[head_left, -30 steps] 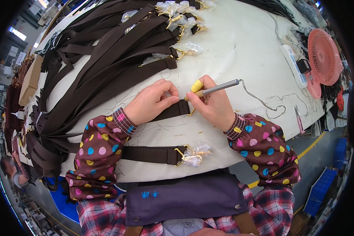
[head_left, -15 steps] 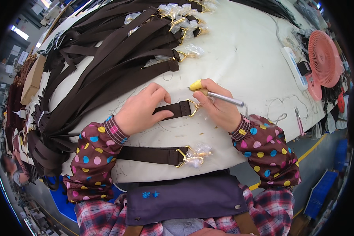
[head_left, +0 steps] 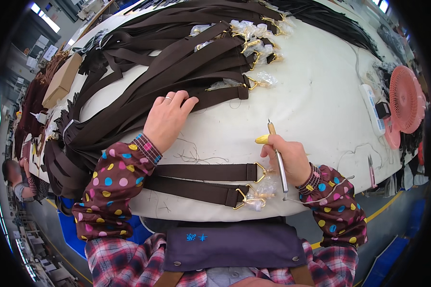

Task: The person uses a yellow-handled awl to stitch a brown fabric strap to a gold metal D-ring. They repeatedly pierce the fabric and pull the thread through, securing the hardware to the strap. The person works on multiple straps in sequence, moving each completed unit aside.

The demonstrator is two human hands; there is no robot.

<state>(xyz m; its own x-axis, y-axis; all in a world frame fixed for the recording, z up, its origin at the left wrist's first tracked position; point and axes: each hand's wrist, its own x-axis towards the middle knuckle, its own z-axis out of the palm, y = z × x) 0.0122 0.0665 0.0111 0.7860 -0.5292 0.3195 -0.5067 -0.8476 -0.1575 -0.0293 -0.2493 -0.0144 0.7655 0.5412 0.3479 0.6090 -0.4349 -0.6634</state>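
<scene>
My left hand (head_left: 166, 119), with a ring on one finger, lies on the dark brown webbing straps. Its fingers are bent and slightly apart, touching the front strap (head_left: 218, 97) of the pile; the thumb is hidden. My right hand (head_left: 288, 160) is shut on a slim silver pen-shaped tool (head_left: 281, 168) with a thin metal tip pointing away from me. A yellow cover (head_left: 262, 139) sits on a finger of that hand. Two straps lie near the table's front edge, an upper one (head_left: 206, 172) and a lower one (head_left: 196, 190), with gold metal rings and clear plastic at their ends.
A big pile of brown straps (head_left: 148, 81) covers the left and back of the white table (head_left: 316, 100). At the right are a pink fan (head_left: 407, 98), a white power strip (head_left: 371, 109) and pink-handled snips (head_left: 371, 172). Loose threads (head_left: 196, 155) lie mid-table. A cardboard box (head_left: 62, 80) stands left.
My left hand has left the ringed strap and moved up onto the pile. That strap now lies beside the lower one. My right hand has drawn back toward me, tool tip up and away.
</scene>
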